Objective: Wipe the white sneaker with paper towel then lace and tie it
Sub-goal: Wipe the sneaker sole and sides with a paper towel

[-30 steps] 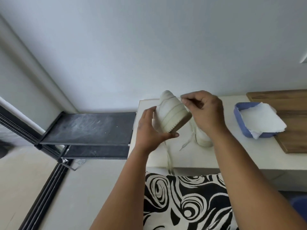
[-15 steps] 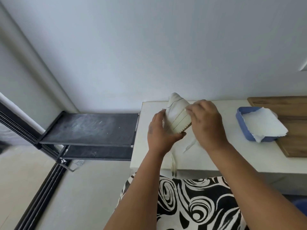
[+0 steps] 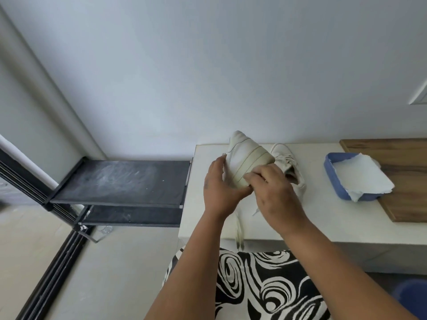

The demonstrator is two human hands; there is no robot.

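I hold a white sneaker (image 3: 245,160) tilted above the left end of the white table (image 3: 323,225), its sole edge turned toward me. My left hand (image 3: 219,183) grips it from the left side and below. My right hand (image 3: 275,195) has its fingers curled at the lower sole edge, pinching what looks like a small white scrap of paper towel against it. Loose laces (image 3: 238,229) hang down over the table's front edge. A stack of paper towel (image 3: 362,179) lies in a blue tray (image 3: 331,179) to the right.
A second white sneaker (image 3: 286,162) lies on the table just behind my right hand. A wooden board (image 3: 404,158) lies under the tray at the far right. A black two-tier shelf (image 3: 124,181) stands left of the table. Patterned black-and-white fabric (image 3: 265,285) covers my lap.
Both hands have lowered the sneaker toward the table. My right hand slid from the top of the sole down to its lower edge, uncovering the second sneaker behind.
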